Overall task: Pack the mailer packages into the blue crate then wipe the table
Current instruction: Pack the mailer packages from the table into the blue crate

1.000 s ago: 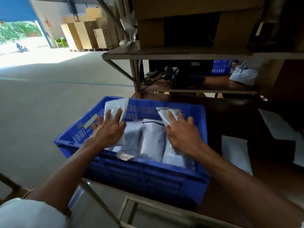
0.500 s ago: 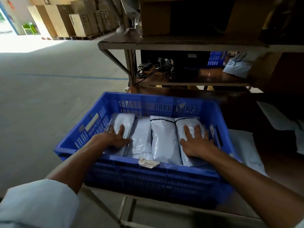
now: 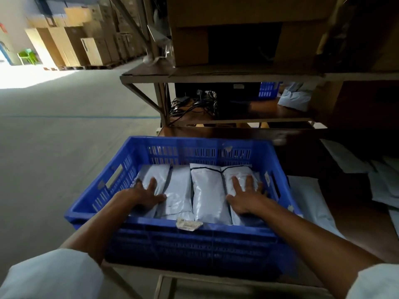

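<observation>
Fingers [image 3: 152, 184] lay straight and spread, grasping nothing. The left hand [image 3: 142, 196] and right hand [image 3: 246, 200] pressed the outermost mailer packages [image 3: 237, 172] flat, likely to level the row inside the blue crate [image 3: 205, 244]. Loose mailers [image 3: 308, 203] lay on the surface [image 3: 354, 231], right.

Bright blue crate [image 3: 194, 152], walls slotted with rows of vertical vents. Packed mailers [image 3: 207, 190]: glossy pale grey-white, thin dark line across top end of two (others look plain). Beige printed label [image 3: 189, 224] on near rim. Dark brown table [image 3: 302, 147]; loose mailers [image 3: 311, 203] on it white. Pale sleeve [image 3: 54, 277]. Grey floor [image 3: 54, 158], thin blue stripe [image 3: 86, 116]. Green chair [image 3: 27, 57]. Tan cartons [image 3: 95, 50]. Black cables [image 3: 190, 104].
</observation>
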A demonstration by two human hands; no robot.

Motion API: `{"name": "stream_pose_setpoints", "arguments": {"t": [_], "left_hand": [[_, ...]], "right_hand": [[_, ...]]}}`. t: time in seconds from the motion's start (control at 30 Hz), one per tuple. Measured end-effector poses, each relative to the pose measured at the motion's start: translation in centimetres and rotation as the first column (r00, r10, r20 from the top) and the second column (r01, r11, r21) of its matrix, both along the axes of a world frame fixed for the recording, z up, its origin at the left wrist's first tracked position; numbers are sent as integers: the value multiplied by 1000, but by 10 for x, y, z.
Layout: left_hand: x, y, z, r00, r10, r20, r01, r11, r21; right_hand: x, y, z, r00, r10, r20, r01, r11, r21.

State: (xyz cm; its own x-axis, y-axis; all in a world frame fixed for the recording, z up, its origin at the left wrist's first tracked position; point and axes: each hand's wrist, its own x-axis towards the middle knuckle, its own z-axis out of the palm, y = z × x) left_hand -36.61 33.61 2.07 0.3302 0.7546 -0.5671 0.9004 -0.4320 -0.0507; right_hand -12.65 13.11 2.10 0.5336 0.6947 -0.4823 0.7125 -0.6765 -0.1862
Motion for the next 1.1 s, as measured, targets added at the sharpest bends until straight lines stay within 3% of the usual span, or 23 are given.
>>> {"name": "stream_pose_setpoints", "arguments": {"t": [0.1,0.2,0.3,0.43,0.5,0.57,0.63,0.77,0.93,1.1], "left_hand": [[5,-13,16,988,-18,155,-2,992,123],[29,-39,54,910,-172,378,9,918,395],[72,-78,96,722,-381,578,-5,832,554],[142,-157,118,478,-548,686,19,787,616],[181,-206,112,409,-591,695,91,785,613],[220,-254,96,380,-599,705,164,794,585],[258,-298,71,417,-585,696,248,810,532],[320,-353,5,594,-526,609,383,850,361],[359,-353,-60,774,-335,538,273,942,194],[386,-337,-92,840,-280,464,228,959,167]], "right_hand": [[4,-5,13,997,54,51,-60,990,126],[14,-12,46,974,108,199,-185,885,428],[38,-36,88,948,36,316,-253,689,679],[97,-91,105,951,-15,309,-255,529,810],[129,-128,91,966,-22,258,-205,542,815],[163,-168,66,971,-50,236,-156,615,773],[197,-208,34,977,-86,194,-85,680,728],[259,-272,-23,985,-129,112,30,776,630],[313,-297,-54,991,-129,41,88,842,533],[360,-266,-61,993,-81,89,26,864,503]]}}
